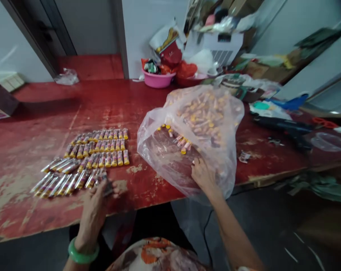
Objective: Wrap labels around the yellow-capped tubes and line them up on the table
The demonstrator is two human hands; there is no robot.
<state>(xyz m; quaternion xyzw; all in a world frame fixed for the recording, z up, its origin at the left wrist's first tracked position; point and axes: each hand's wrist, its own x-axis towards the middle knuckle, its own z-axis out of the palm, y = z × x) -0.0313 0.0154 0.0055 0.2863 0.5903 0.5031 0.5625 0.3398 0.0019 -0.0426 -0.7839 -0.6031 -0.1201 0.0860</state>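
Observation:
Several small clear tubes with yellow ends [102, 159] lie in slanting rows on the red table. At the near end of these rows, my left hand [95, 203] is closed around something dark and shiny, too blurred to make out. A large clear plastic bag [152, 130] bulges with many similar tubes [201, 113]. My right hand [204, 176] reaches into its mouth, fingers stretched forward and a little bent. Close beyond those fingertips, a few loose tubes [184, 144] lie inside the bag. Nothing shows plainly between my right fingers.
A pink basin [159, 79] filled with packets stands at the back. Farther right lie a dark heat-gun-like tool [286, 126], red-handled scissors [324, 122] and plastic wrappings. A box [0, 99] stands at the far left. The table's front edge [156, 203] runs before my lap.

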